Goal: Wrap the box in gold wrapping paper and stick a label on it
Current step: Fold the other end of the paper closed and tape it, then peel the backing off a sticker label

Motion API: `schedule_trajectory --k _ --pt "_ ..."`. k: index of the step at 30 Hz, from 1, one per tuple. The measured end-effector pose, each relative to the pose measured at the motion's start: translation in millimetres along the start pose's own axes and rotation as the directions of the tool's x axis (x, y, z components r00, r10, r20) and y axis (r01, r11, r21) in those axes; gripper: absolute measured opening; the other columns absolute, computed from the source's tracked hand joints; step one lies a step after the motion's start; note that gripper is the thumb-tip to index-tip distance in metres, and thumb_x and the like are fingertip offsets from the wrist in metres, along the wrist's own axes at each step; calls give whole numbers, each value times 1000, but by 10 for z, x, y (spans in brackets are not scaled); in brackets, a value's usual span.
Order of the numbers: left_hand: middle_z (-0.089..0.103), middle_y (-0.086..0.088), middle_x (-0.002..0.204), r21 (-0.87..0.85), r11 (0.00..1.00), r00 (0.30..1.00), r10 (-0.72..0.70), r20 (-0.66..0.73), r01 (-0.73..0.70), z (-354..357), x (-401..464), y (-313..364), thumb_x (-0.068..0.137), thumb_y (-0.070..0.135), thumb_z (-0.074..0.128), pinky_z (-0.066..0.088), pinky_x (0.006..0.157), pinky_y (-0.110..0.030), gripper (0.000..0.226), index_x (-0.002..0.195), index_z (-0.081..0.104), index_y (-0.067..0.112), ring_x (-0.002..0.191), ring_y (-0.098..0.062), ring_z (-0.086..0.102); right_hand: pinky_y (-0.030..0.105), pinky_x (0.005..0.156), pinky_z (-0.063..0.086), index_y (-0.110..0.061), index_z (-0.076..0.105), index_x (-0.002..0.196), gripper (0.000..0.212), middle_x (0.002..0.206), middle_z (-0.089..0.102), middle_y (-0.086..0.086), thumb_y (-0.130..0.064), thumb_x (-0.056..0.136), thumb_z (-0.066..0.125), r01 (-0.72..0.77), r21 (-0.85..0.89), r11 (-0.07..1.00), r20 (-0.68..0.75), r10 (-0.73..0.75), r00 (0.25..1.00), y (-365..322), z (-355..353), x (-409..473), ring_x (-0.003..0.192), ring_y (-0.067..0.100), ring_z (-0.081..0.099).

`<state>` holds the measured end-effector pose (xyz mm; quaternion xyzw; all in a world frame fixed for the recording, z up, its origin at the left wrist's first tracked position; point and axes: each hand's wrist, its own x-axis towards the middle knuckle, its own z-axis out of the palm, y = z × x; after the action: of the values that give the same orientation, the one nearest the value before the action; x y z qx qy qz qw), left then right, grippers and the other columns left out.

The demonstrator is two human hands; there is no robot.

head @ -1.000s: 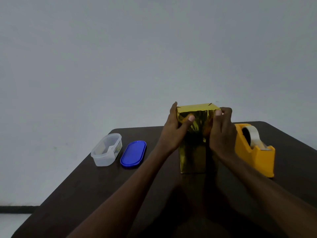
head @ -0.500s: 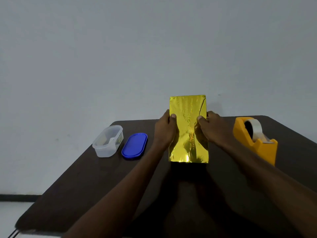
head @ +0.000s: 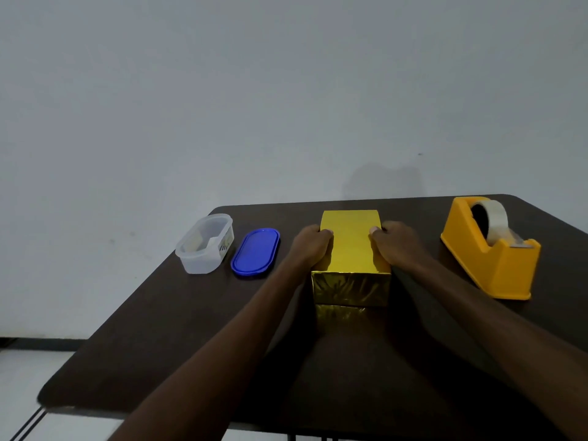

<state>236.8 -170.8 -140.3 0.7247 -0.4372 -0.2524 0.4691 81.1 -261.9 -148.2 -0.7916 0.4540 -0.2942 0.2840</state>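
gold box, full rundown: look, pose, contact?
The gold box is a rectangular block fully covered in shiny gold foil paper. Its top face is smooth; the near end face is creased, with a fold seam across it. It lies flat, lengthwise away from the viewer, on the dark table. The left hand and right hand grip its long sides, thumbs on top. No label visible.

Pretty dim overall, flat greyish light, no clear source. Wall (head: 254, 90) evenly grey, faint soft shadow patch on it just above table's far edge. Dark table (head: 191, 313) swallows detail, forearms murky. Gold-wrapped box (head: 350, 243) brightest thing, top glows smooth yellow, near face shows crinkly dull reflections, mirrored on tabletop below. Wide-angle bend at edges. Focus decent, slightly soft.
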Motion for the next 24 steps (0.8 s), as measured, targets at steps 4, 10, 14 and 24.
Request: schedule_trajectory --k 4,10,14,24 --pt "52 -3 74 -122 992 999 -28 32 31 -81 -31 1 101 24 45 48 68 -35 20 86 54 13 67 -16 52 36 76 43 -3 58 112 39 109 61 15 -38 102 45 -32 49 998 26 30 999 -68 -71 -10 101 30 59" --pt "66 -9 115 279 952 977 168 -132 -126 -602 29 5 99 27 49 44 92 -33 32 118 66 7 109 -25 59 46 109 37 -7 23 151 77 152 37 19 -54 95 48 218 -283 934 -12 -230 973 -541 -40 -166 138 36 36" --pt "65 -13 122 543 835 940 254 -228 -94 -1075 10 -41 97 23 48 45 93 -33 36 128 60 8 114 -29 58 52 119 17 -9 15 154 88 162 13 19 -62 91 44 401 -427 811 79 -409 909 -974 312 -294 150 33 10" --pt "51 -15 140 833 540 977 87 -193 117 -1853 -166 -580 97 34 50 41 101 -41 55 143 38 7 125 -34 50 56 120 8 -9 8 156 92 163 1 20 -68 92 36 553 -389 737 419 -393 819 -1539 1523 -448 150 37 1"
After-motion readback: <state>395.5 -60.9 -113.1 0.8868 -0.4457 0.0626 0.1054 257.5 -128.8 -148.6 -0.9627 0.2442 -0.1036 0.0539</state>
